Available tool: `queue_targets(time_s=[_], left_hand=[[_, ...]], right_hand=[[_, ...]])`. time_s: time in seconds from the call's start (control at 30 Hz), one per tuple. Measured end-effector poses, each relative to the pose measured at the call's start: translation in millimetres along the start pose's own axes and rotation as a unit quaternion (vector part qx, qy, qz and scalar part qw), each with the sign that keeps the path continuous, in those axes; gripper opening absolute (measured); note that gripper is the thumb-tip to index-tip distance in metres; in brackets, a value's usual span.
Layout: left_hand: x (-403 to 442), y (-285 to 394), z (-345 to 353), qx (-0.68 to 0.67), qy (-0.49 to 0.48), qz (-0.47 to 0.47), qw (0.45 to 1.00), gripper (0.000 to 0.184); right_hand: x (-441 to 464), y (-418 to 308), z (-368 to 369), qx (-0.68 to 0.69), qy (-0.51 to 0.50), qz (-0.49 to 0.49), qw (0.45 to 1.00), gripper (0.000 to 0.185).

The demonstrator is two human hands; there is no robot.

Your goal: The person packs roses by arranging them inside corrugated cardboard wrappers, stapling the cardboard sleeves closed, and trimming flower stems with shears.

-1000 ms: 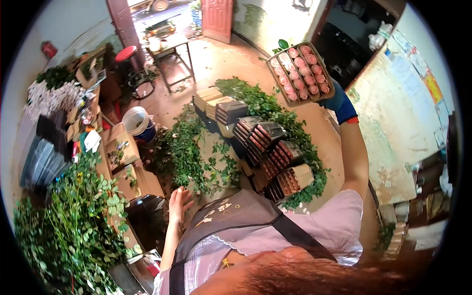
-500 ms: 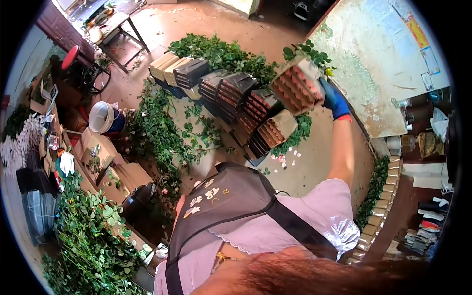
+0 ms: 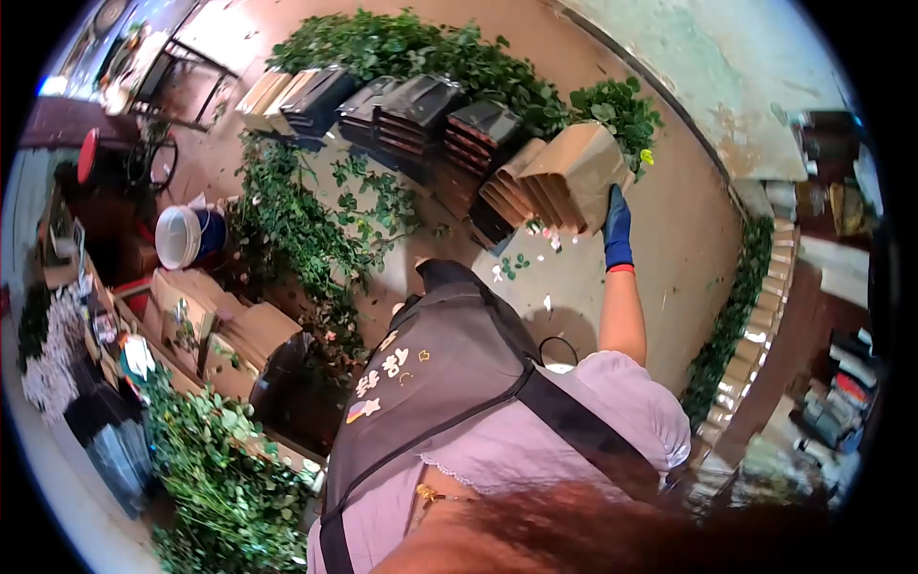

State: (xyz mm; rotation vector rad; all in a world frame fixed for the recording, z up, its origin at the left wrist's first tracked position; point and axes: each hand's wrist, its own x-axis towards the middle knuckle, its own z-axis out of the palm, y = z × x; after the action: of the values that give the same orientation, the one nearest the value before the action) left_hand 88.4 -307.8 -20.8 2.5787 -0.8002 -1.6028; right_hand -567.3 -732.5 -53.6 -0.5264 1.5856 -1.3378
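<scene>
In the head view, my right hand point(image 3: 617, 225), in a blue glove with a red cuff, is closed on the right edge of a cardboard-wrapped flower bunch point(image 3: 579, 167). Brown cardboard layers show at its near end, and leafy green stems point(image 3: 617, 115) stick out at the far side. The bunch is at the right end of a row of similar wrapped bunches, close against a neighbouring cardboard bunch point(image 3: 512, 187). Whether it rests on the pile or is just above it, I cannot tell. Dark-wrapped bunches point(image 3: 416, 105) continue leftward. My left hand is out of sight.
Loose leafy stems point(image 3: 296, 210) lie on the floor left of the row. A white bucket point(image 3: 178, 237) and cardboard boxes point(image 3: 253, 344) stand at left, above a big heap of greenery point(image 3: 225, 469). Petals point(image 3: 547, 304) dot the floor. A wall point(image 3: 708, 77) runs along the right.
My right hand has brought the bunch down and nearer to me, onto or against the end of the row. Its cardboard side now faces up. The head view has shifted.
</scene>
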Motion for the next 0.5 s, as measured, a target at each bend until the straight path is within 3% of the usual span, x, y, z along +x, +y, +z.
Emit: queue_targets(time_s=[0.03, 0.13, 0.2, 0.27, 0.5], left_hand=[[1.3, 2.0, -2.7, 0.008, -0.004, 0.004, 1.000, 0.046], [6.6, 5.8, -9.9, 0.029, -0.017, 0.016, 0.999, 0.046], [9.0, 6.9, -17.2, 0.043, -0.025, 0.019, 0.999, 0.046], [12.2, 8.3, -20.6, 0.055, -0.032, 0.015, 0.998, 0.046], [23.1, 8.6, -13.3, 0.102, -0.036, -0.013, 0.994, 0.047]], right_hand=[[-13.8, 10.8, -14.5, -0.066, 0.020, -0.015, 0.997, 0.052], [-84.4, 38.0, -40.5, -0.065, 0.090, -0.066, 0.992, 0.052], [-125.6, 72.0, -73.1, -0.049, 0.105, -0.039, 0.993, 0.056], [-167.8, 95.7, -87.5, -0.163, 0.152, -0.070, 0.972, 0.058], [-201.6, 196.9, -117.0, -0.257, 0.199, 0.043, 0.945, 0.061]])
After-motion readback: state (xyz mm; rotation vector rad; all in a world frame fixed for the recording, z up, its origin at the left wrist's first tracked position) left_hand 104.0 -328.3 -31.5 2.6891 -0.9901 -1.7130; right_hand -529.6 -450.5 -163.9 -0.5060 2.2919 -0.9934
